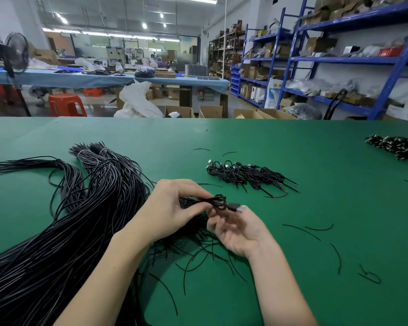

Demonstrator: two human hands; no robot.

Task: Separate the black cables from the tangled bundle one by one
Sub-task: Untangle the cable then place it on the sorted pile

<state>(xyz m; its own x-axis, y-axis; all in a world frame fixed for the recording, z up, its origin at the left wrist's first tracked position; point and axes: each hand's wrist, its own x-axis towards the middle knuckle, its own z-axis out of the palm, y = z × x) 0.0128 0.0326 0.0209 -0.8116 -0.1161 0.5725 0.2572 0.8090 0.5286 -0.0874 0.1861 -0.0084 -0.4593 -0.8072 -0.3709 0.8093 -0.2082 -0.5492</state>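
While both hands pinch, cable (looped) sideways

A coiled black cable is pinched by the left hand over the green table, w/ its plug end met by the right hand, blurred. The tangled bundle is spread at left; a pile of coiled cables is laid beyond the hands.

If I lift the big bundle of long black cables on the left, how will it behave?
The cable bundle probably droops: its strands curve loosely over the green table. It looks heavy, being thick. Ties bind only the far end, so the strands may spread.
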